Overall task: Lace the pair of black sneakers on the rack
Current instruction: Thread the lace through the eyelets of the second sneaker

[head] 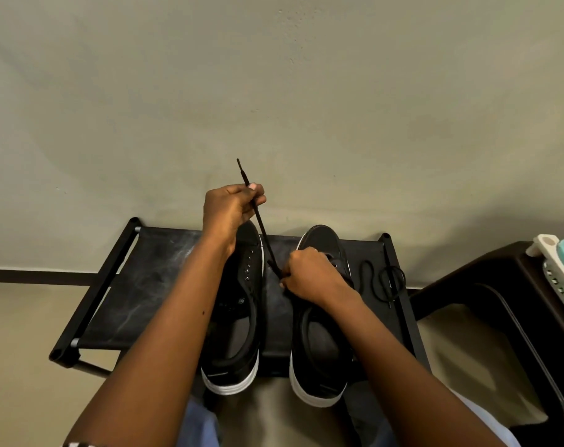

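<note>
Rack (119, 285), black fabric top on a dark frame, stands against the wall with its left part bare and scuffed. Left sneaker (238, 321) sits on it toe toward the wall, eyelets visibly unthreaded, white sole at the near edge. Left hand (230, 209) is raised above that sneaker's toe, fingers and thumb curled round a black lace (260, 222); the lace tip sticks up past the knuckles and the strand runs taut, down and to the right.

Right hand (309, 277) receives the lower end of that strand, fingers clenched on it just over the front eyelets of the right sneaker (319, 343). Whether the lace already passes through an eyelet is hidden by the hand. Second lace (384, 280) lies loose in loops on the rack, right of the right sneaker, partly over the frame bar. Dark stool (500, 304) stands further right, carrying pale plastic items at the picture's edge.

Judgement: early lacing of the right sneaker, probably evening out or pulling lace through the lowest eyelets; left sneaker not yet begun. Next move likely needs the free tip aimed into the next eyelet while the right hand steadies the upper and keeps tension.
</note>
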